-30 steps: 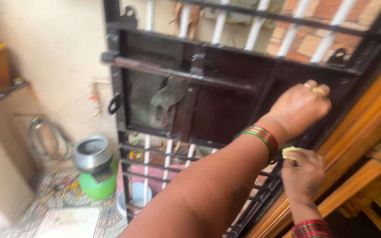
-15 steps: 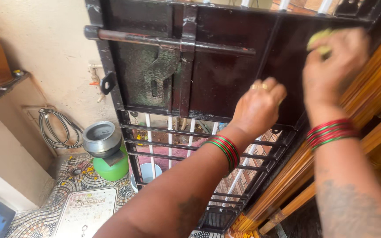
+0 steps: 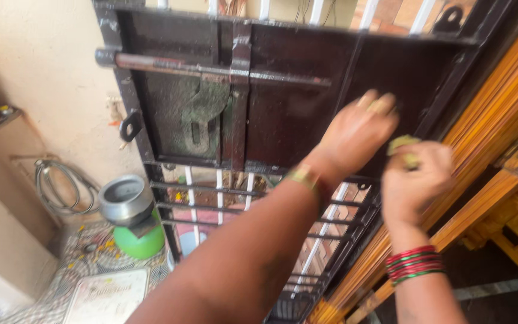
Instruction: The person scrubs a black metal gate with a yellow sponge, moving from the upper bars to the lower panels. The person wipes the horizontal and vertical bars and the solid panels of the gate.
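A dark brown metal gate (image 3: 295, 102) with a solid panel and a long sliding bolt (image 3: 211, 69) fills the middle of the view. My left hand (image 3: 358, 129) rests flat against the solid panel, fingers pressed on the metal. My right hand (image 3: 415, 177) is beside it, lower and to the right, closed around a small yellow-green scrub pad (image 3: 404, 146) held against the panel near the gate's right edge. Red and green bangles sit on my right wrist.
A latch plate (image 3: 199, 117) hangs under the bolt. Below the panel are horizontal bars (image 3: 211, 210). On the patterned floor at left stand a steel pot on a green vessel (image 3: 130, 222), a coiled hose (image 3: 55, 186) and a white tray (image 3: 106, 297). An orange wooden door frame (image 3: 493, 156) rises at right.
My right hand with the pad rose to the panel's top right, then came back down beside my left hand. My left hand stayed on the panel; the view shifted.
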